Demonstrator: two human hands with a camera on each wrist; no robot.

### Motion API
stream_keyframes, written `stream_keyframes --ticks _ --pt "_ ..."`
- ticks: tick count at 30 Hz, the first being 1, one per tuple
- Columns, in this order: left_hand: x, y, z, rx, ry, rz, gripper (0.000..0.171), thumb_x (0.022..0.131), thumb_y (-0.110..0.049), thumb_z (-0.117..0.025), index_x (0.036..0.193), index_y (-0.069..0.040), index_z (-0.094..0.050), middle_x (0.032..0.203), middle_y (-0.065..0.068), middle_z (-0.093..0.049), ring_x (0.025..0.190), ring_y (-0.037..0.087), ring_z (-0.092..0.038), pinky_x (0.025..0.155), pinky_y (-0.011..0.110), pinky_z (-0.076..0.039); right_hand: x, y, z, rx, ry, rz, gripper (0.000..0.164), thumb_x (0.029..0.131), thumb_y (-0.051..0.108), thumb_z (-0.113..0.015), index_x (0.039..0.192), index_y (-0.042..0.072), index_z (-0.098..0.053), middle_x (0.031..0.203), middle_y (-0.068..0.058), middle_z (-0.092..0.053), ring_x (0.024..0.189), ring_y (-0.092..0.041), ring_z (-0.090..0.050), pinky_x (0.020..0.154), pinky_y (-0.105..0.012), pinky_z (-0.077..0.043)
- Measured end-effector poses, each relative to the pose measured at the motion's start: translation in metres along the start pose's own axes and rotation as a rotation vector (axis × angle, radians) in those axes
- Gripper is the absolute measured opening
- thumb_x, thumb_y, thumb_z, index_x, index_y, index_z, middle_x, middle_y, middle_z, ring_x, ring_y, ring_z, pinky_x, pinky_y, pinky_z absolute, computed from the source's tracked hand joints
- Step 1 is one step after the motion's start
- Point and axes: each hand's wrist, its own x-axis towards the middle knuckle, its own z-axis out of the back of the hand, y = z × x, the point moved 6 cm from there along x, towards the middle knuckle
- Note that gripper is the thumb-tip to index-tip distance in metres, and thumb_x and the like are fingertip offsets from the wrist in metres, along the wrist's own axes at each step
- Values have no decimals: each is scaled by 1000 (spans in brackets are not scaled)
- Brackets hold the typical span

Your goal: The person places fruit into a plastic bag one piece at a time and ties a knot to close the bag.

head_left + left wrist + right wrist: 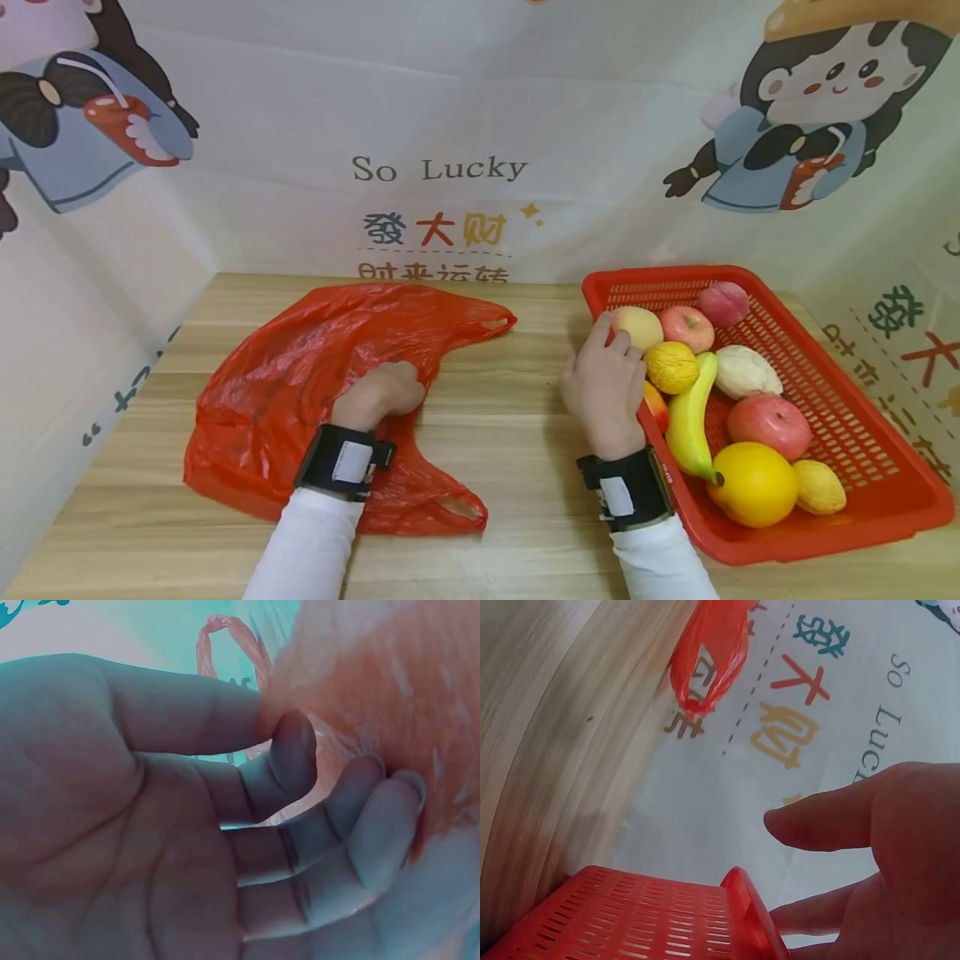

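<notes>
Item: pale wood-grain tabletop (517,508), spanning the near scene. Item: white back sheet (442,92), upright along the table's far edge. On it I read grey "So Lucky" lettering (440,169); below, a row of coloured characters (436,227), a gold star (531,210) to its right, then a dashed line (435,251). Item: two cartoon figures in blue, far left (75,162) and far right (806,117), the left one cropped in my head view. Item: right side sheet (862,250), likewise printed with characters.
</notes>
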Motion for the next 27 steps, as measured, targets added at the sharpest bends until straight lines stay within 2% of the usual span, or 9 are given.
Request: stream_keyframes --ticks 11,15,18,22,25,27 --pt "-3 -3 3 -77 -14 -36 20 97 -17 -47 102 -3 -59 77 9 -52 69 25 -54 60 29 -41 -7 21 -2 -18 -23 88 58 94 22 -59 137 -13 -44 120 -35 -55 92 -46 -58 82 -51 -53" --pt "-3 -10 6 -79 -11 -97 23 97 -20 -46 107 -2 -58 79 9 -51 71 24 -53 62 29 -41 -8 24 -4 -39 -35 106 62 92 24 -62 138 -13 -44 124 -36 -53 93 -46 -58 82 -50 -52" --pt "-3 -15 8 -72 -24 -146 21 96 -19 -46 100 -2 -58 75 7 -50 68 23 -53 60 28 -41 -9 25 -5 -39 -43 112 63 91 25 -63 138 -13 -45 130 -37 -51 102 -47 -57 86 -51 -51" --pt "-5 -21 10 -83 -50 -187 17 95 -19 -48 89 -5 -55 71 5 -47 64 21 -50 58 27 -38 -10 32 -10 37 -23 164 61 91 23 -63 139 -9 -45 145 -36 -39 128 -50 -43 105 -57 -41" --pt "-7 -25 14 -89 -77 -219 17 95 -19 -48 83 -7 -52 68 3 -44 62 19 -47 57 26 -36 -11 41 -16 128 17 267 55 90 21 -64 137 -5 -50 150 -35 -32 140 -51 -28 114 -64 -26" --pt "-10 -27 16 -99 -87 -236 18 95 -19 -48 80 -8 -50 67 2 -43 60 19 -46 57 26 -35 -13 48 -22 171 72 348 48 91 20 -64 133 -1 -54 150 -33 -34 142 -50 -26 114 -69 -20"
